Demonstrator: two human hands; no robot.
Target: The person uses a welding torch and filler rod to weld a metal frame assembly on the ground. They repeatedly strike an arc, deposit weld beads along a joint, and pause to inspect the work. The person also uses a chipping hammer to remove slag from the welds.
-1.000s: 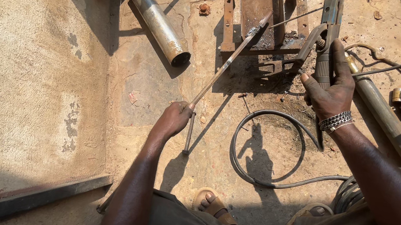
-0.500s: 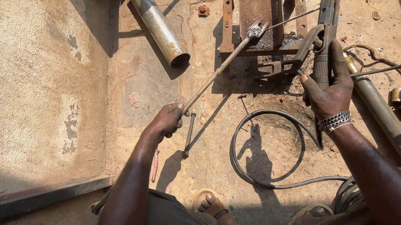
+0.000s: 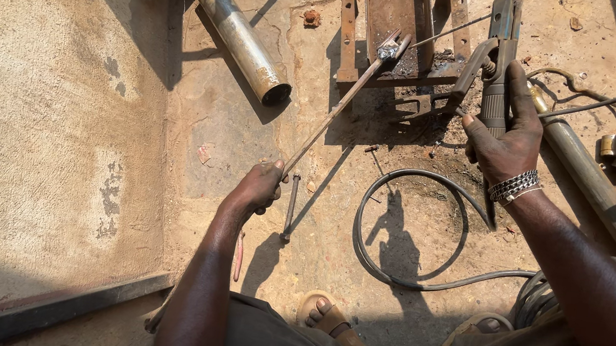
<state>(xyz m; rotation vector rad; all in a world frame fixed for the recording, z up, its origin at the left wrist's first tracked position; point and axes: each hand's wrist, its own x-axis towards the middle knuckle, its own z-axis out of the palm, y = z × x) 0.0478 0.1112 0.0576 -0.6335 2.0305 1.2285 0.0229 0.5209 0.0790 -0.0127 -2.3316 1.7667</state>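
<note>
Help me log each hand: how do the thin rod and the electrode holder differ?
The rod is long, thin and rusty, slanting from the left hand to the steel frame. The holder is short and thick, near upright in the right hand, with a cable looped below. Both are gripped.

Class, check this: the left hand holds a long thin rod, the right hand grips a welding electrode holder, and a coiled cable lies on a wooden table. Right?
Not quite. The head view shows the coiled cable lying on the concrete ground, not a table. The left hand does hold the rod; the right hand grips the electrode holder.

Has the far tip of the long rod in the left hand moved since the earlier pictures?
Yes. The rod tip swung left, off the electrode holder toward the rusty frame.
</note>
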